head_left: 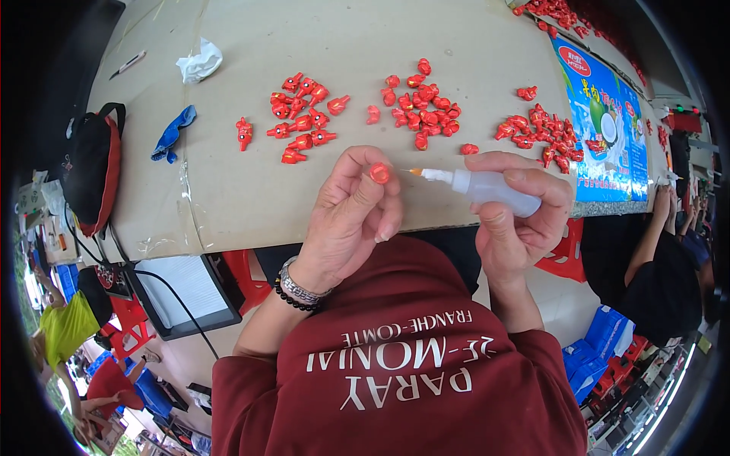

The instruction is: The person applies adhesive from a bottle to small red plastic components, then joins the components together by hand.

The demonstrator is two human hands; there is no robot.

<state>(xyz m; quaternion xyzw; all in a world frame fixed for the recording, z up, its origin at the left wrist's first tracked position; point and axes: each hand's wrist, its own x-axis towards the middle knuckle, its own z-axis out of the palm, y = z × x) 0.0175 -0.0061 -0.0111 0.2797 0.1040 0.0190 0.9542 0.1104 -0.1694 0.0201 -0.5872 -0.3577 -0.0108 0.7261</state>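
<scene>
My left hand (353, 201) pinches a small round red plastic piece (379, 173) between thumb and forefinger, its face turned up. In my right hand (525, 205) is a translucent squeeze bottle (498, 191), lying nearly level with its white nozzle and thin orange tip pointed left. A short gap separates the tip from the red piece. Beyond my hands lie a pile of small rounded red parts (430, 114) in the middle, a group of red figure bodies with pegs (300, 114) to the left, and more red figures (544, 133) to the right.
On the cardboard-covered table (228, 205) are a crumpled white tissue (200, 61), a blue cloth strip (174, 134), a pen (127, 65) and a black-and-red pouch (95, 169). A blue printed sheet (604, 121) lies at right. Another person's arm (652, 224) shows at the far right.
</scene>
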